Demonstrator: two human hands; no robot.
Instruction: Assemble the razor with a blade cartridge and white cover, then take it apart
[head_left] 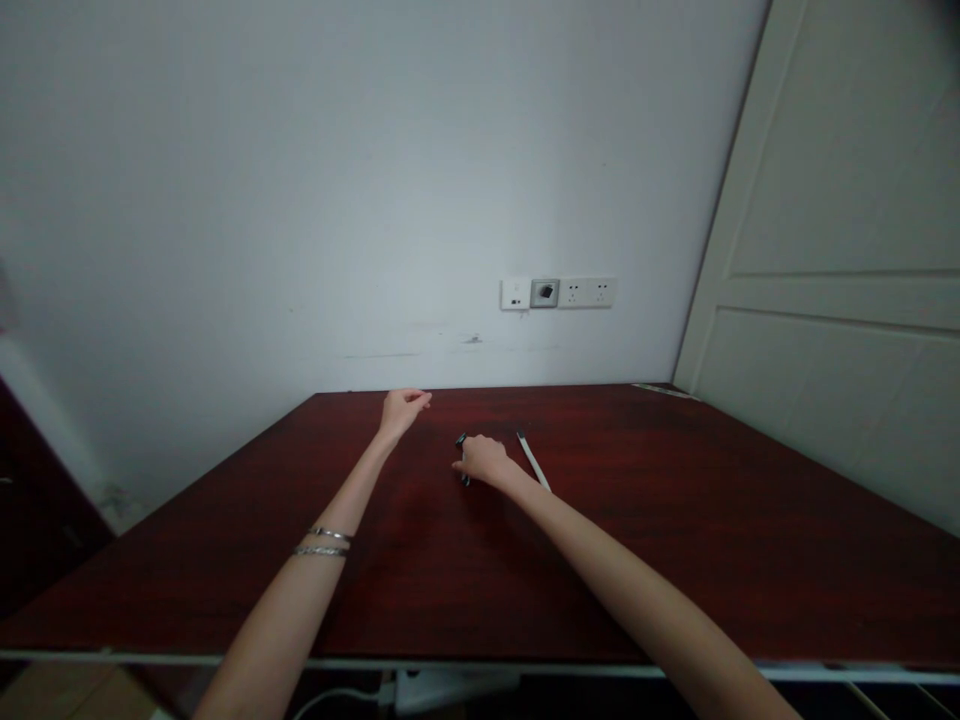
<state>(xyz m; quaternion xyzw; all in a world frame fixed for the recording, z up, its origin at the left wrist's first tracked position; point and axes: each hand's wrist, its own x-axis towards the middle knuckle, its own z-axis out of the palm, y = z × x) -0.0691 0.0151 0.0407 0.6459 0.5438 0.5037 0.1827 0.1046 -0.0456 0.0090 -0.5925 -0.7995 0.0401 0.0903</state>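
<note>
My right hand [486, 461] rests on the dark red table [675, 520] with its fingers curled over a small dark pen-like object [462, 441], whose ends show at the fingertips. A thin white stick or pen [532, 461] lies just right of that hand. My left hand [403, 409] hovers farther back and to the left, fingers loosely curled, with nothing visible in it. Two silver bangles [324, 542] sit on my left forearm.
A white wall stands behind the table, with a row of sockets and a switch [558, 293]. A white door [847, 260] is at the right. A white power strip and cable [442, 688] lie below the table's front edge.
</note>
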